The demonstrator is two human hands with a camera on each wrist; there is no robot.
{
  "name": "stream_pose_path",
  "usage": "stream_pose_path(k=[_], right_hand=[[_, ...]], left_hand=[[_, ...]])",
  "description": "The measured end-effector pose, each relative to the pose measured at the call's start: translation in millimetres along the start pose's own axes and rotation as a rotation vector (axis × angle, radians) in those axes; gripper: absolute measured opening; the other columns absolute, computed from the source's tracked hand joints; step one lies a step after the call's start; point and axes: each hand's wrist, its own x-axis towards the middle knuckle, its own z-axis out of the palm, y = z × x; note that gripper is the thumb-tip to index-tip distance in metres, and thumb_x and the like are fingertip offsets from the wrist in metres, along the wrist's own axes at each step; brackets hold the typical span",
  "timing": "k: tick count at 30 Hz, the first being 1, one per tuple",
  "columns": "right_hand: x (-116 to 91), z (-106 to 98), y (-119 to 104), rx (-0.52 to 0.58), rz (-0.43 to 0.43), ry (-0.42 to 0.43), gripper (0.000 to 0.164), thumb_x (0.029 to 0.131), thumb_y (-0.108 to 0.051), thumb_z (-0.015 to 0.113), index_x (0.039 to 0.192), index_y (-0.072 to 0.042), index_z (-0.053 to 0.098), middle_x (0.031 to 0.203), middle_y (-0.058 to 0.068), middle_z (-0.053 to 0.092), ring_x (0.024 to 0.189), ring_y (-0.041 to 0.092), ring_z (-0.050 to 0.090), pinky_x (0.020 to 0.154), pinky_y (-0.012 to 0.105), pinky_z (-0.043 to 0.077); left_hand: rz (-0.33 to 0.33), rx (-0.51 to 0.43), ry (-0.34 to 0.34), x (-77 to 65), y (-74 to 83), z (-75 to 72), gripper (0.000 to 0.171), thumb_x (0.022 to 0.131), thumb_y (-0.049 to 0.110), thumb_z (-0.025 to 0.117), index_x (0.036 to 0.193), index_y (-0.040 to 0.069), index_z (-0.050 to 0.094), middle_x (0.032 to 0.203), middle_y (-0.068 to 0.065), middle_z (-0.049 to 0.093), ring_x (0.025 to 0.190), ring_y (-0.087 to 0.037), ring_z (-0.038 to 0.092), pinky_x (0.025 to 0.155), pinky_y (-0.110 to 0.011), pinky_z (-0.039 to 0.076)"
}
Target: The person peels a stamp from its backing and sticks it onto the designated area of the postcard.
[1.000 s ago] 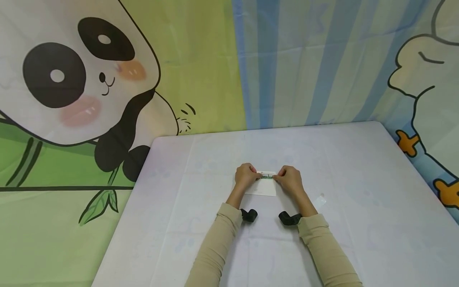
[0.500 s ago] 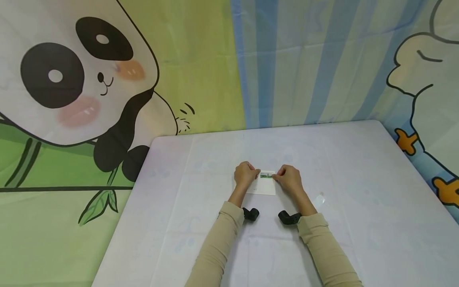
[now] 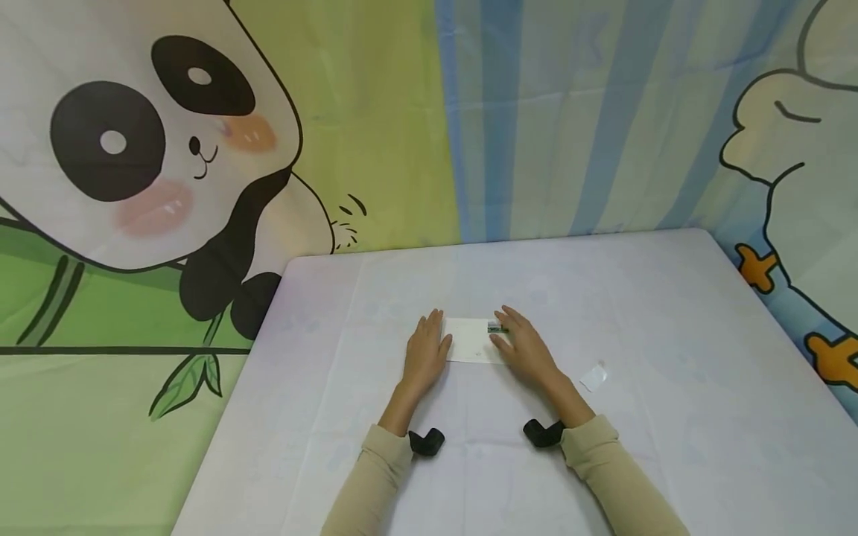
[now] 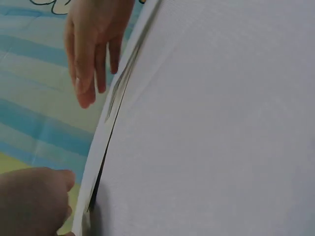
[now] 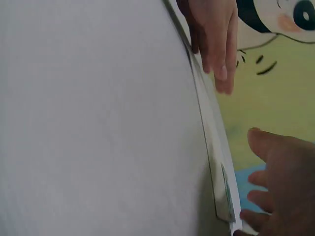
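A flat white envelope or card (image 3: pixel 467 342) lies on the table, with a small stamp-like picture piece (image 3: pixel 494 327) near its upper right corner. Along the envelope's left edge rests my left hand (image 3: pixel 424 356), fingers straight. My right hand (image 3: pixel 528 350) lies over the right end with its fingers spread, hiding that edge and part of the stamp-like piece. Neither hand grips anything. From the left wrist, the envelope shows edge-on as a thin strip, with the left hand (image 4: pixel 34 204) at the bottom corner. The right wrist view shows my right hand (image 5: pixel 290 182) beside the strip's end.
A small clear plastic piece (image 3: pixel 593 377) lies on the white tabletop (image 3: pixel 375 298), right of the right hand. Black wrist-camera mounts (image 3: pixel 427 442) stick inward from both wrists. Printed cloth with a panda (image 3: pixel 201 149) hangs behind the table.
Both hands have let go of the stamp-like piece they pinched at its two ends. The left hand moved left to the envelope's edge; the right hand's fingers have spread out.
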Motion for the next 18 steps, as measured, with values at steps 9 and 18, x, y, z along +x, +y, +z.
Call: stream_pose_path(k=[9,18], right_hand=[[-25,25,-12,-0.374,0.047,-0.152,0.062,0.098,-0.045,0.032,0.145,-0.005,0.023,0.15,0.016,0.016,0.138,0.034,0.007,0.108,0.055,0.003],[-16,26,-24,-0.495,0.018,-0.12,0.068,0.096,-0.052,0.032,0.146,-0.008,0.021,0.151,0.014,0.014,0.138,0.033,0.008,0.106,0.059,0.004]], left_hand=[[0.109,0.33,-0.137,-26.3,-5.6,16.4,0.052,0.101,0.035,0.029,0.145,0.006,0.027,0.15,-0.006,0.023,0.137,-0.034,0.014,0.11,-0.046,0.014],[0.098,0.378,-0.092,-19.4,-6.6,7.6,0.053,0.101,0.036,0.029,0.145,0.006,0.027,0.15,-0.006,0.022,0.137,-0.033,0.013,0.11,-0.046,0.012]])
